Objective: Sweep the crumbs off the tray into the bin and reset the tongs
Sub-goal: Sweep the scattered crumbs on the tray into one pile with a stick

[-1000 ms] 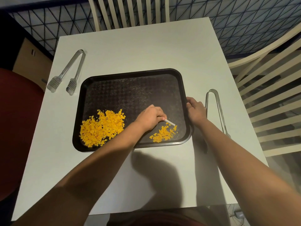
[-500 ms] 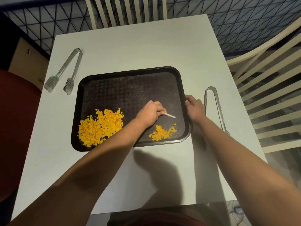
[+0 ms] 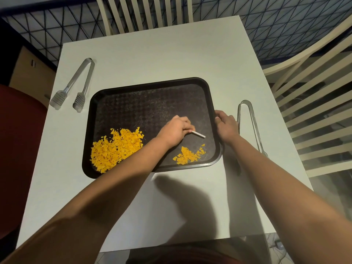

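Orange crumbs [image 3: 187,156] lie below left hand [image 3: 174,131].

The bench [image 3: 152,54] is bare behind the tray [image 3: 152,84] and in front of it. On the left, tongs [image 3: 76,86] lie just beside the tray's far corner. On the right, the second tongs [image 3: 247,122] lie close along the rim, and the right hand [image 3: 225,124] fills the gap between. Chairs [image 3: 144,14] stand at the far and right edges.

a white table [image 3: 152,60] lies under both hands. beyond the hands stands a cream slatted chair [image 3: 144,14], a second chair [image 3: 314,103] is right of the right hand, and a red seat [image 3: 21,149] sits left of the left arm.
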Demonstrator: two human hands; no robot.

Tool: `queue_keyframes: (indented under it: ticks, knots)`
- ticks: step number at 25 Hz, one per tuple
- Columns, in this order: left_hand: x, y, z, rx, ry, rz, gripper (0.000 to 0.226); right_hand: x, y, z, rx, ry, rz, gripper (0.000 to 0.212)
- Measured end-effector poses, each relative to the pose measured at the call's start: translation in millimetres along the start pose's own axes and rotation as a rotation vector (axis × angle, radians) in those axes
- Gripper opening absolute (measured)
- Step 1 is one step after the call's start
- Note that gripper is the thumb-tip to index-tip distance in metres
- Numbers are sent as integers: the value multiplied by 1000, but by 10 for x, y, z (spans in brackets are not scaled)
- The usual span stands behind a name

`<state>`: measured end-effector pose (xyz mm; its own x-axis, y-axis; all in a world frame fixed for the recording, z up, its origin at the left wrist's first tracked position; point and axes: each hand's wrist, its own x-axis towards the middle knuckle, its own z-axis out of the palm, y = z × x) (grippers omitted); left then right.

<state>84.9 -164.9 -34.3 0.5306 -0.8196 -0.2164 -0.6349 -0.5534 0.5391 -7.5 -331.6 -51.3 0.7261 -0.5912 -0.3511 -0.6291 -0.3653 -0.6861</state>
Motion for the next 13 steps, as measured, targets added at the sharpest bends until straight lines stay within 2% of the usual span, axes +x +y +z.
queue_keyframes:
  ticks: [3,7,10,13]
  knots:
    - [29,120,109,26,-52,53,23,14,9,13,2,11,-11,38]
    - [-127,37,101,159,-121,263,25,33,38,18,-3,2,-21,38]
    - [-274,-206,24,227,-62,425,25,51,58,34,-3,-3,-5,38]
    - [-342,-355,-21,198,28,477,27,70,73,44,-11,4,-7,38]
